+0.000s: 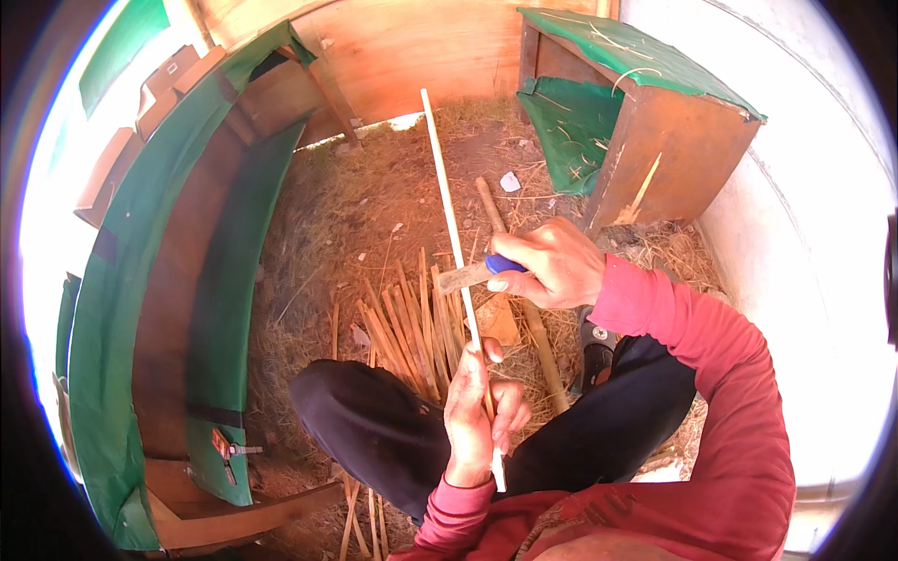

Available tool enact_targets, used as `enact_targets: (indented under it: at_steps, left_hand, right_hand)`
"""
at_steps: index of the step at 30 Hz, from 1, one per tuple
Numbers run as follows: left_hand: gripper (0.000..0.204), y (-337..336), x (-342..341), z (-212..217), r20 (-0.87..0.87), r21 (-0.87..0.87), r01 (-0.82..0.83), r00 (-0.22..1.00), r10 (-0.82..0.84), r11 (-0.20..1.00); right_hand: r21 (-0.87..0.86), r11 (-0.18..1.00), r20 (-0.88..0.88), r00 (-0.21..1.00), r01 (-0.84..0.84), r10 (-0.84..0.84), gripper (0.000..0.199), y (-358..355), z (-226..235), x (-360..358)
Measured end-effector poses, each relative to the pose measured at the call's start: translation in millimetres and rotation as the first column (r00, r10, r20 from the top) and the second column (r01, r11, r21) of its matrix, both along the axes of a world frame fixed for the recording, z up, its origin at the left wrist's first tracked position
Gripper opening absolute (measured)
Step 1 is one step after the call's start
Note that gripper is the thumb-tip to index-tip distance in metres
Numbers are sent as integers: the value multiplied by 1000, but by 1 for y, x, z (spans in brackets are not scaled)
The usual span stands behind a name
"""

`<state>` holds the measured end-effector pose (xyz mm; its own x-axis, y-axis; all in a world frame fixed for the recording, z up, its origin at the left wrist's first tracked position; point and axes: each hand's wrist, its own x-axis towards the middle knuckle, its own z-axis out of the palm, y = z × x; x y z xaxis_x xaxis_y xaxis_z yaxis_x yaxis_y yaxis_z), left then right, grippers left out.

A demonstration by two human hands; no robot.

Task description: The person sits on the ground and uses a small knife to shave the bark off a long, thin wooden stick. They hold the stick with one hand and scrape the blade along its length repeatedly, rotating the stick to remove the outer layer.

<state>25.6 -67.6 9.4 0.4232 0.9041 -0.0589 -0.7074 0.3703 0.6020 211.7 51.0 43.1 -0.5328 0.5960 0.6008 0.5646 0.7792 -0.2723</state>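
Holding a slender pale stick [442, 178] aslant, the left hand [475, 404] curls its fingers around the lower part, while the right hand [554, 265] grasps the blue handle of a knife [451, 280] whose flat, brownish blade lies across the stick's middle. Progress is judged partial: the stick looks straight and largely pared (glare makes its finish hard to confirm), whereas the split strips [404, 327] heaped beyond the left hand appear browner, rougher and still untrimmed. Dry, straw-like litter covers the earthen ground [318, 243], coarse and fibrous throughout.
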Motion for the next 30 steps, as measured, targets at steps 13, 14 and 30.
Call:
enact_targets:
  at_steps: [13,14,30]
  left_hand:
    - [32,-39,2,-3,-249,-35,83,964,-89,996]
    - [31,-42,1,3,-225,-1,128,966,-125,992]
    - [28,-16,6,0,-255,102,-1,967,27,995]
  right_hand:
    - [-38,644,202,637,764,-744,49,91,-18,67]
    - [78,554,128,542,829,-830,50,106,-14,106]
    - [-66,997,23,999,46,-44,32,-6,-6,25]
